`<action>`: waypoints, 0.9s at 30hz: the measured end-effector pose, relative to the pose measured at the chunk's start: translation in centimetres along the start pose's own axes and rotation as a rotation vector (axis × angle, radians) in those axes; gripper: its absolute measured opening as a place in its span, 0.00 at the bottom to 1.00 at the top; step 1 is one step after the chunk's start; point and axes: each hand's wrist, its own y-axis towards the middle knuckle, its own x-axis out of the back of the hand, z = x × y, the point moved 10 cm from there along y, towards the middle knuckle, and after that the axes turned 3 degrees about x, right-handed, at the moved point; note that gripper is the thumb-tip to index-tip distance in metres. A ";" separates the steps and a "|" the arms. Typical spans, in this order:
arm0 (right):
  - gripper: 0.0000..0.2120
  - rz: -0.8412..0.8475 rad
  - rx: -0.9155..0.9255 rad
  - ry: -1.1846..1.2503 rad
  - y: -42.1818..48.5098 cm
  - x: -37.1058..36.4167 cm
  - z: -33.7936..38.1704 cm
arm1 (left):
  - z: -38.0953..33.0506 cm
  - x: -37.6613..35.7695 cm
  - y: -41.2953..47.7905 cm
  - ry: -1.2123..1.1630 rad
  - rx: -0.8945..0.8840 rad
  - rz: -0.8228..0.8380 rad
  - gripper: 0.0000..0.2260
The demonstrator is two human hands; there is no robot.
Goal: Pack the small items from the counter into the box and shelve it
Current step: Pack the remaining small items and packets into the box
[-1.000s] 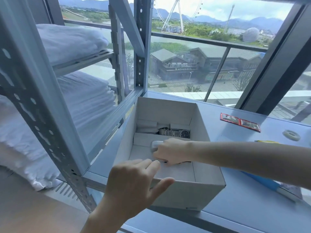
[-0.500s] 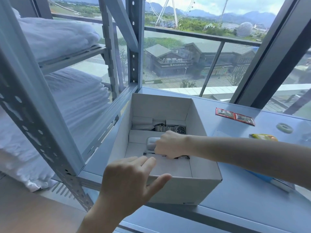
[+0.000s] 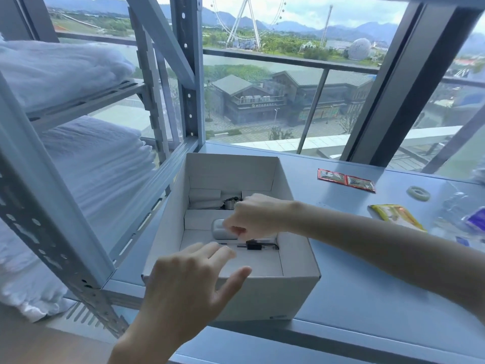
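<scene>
An open white cardboard box [image 3: 262, 298] stands on the pale blue counter [image 3: 367, 298] beside a metal rack. Inside lie a small white rounded case [image 3: 218, 228], a dark pen [image 3: 253, 246] and, at the back, a metal watch [image 3: 231, 204]. My right hand [image 3: 253, 215] reaches into the box from the right, its curled fingertips on the right end of the case. My left hand [image 3: 183, 282] is spread with straight fingers over the box's near rim, thumb against the front wall.
On the counter to the right lie two joined red sachets [image 3: 346, 179], a pale ring [image 3: 418, 193], a yellow packet [image 3: 396, 216] and crumpled clear plastic [image 3: 464, 214]. The grey rack [image 3: 52, 206] with folded white bedding [image 3: 99, 174] stands left. A window wall runs behind.
My right hand has risen a little over the white case and shifted toward the box's back; the pen under it now shows. My left hand stays at the near rim.
</scene>
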 end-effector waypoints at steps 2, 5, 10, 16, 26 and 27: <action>0.04 -0.097 0.023 -0.042 -1.5 1.6 -0.4 | -1.4 0.1 0.9 -0.004 -0.021 -0.005 0.23; 0.03 -0.247 0.009 0.006 -5.9 4.1 -2.8 | -3.9 0.1 2.5 -0.049 -0.057 -0.017 0.21; 0.07 -0.469 -0.205 0.098 -16.8 5.1 -9.7 | -8.8 -1.0 4.5 -0.101 -0.164 0.012 0.20; 0.06 -0.359 -0.613 0.226 -30.0 -2.2 -17.6 | -17.1 -4.3 6.6 -0.164 -0.339 0.042 0.14; 0.26 -0.001 -0.980 0.391 -43.4 -17.5 -21.9 | -27.0 -18.9 11.6 -0.297 -0.277 0.326 0.23; 0.27 0.030 -0.993 0.413 -43.9 -18.9 -21.9 | -27.5 -21.0 11.9 -0.265 -0.268 0.370 0.24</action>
